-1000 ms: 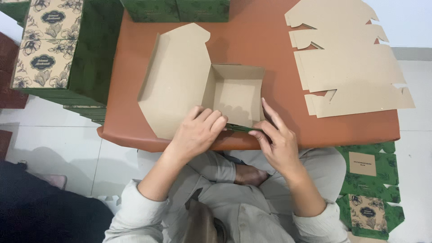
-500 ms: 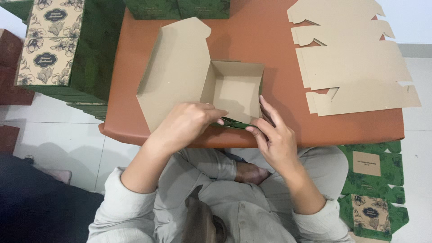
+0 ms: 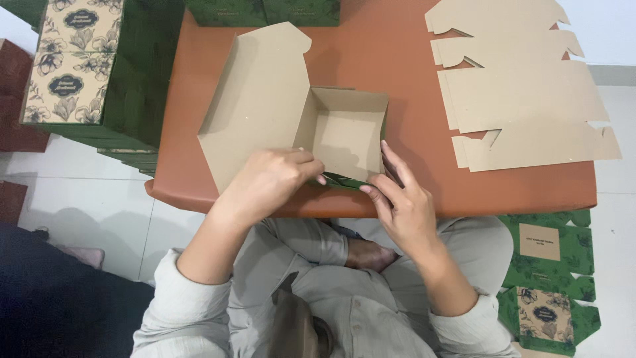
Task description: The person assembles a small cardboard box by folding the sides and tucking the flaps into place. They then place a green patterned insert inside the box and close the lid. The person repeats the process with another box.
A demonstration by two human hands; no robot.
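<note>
Box: a half-folded brown cardboard box [image 3: 344, 129] with a green printed outside stands on the near part of the table, its open side up; its wide flat lid flap [image 3: 255, 99] lies spread to the left of it.
Near wall: the green flap [image 3: 344, 180] of the box at the edge nearest to the person is bent low, between the two hands.
Left hand: the left hand [image 3: 268, 182] rests on the near left corner of the box, the fingers curled together and pressing down on the green flap; it touches also the lid flap.
Right hand: the right hand [image 3: 397, 199] is at the near right corner, the fingers stretched and a little apart, the fingertips [image 3: 366, 189] pinching the end of the green flap; the index finger lies along the right wall of the box.
Table: a low reddish-brown table with rounded corners [image 3: 411, 192]; the person sits behind it with legs crossed.
Flat blanks: a pile of unfolded brown cardboard cut-outs [image 3: 523, 99] lies on the right part of the table, well apart from the box.
Finished boxes: stacked green boxes with a beige flower-pattern top [image 3: 69, 63] stand at the left, beside the table.
Floor, right: flat green printed sheets [image 3: 546, 272] lie on the floor near the right knee.
</note>
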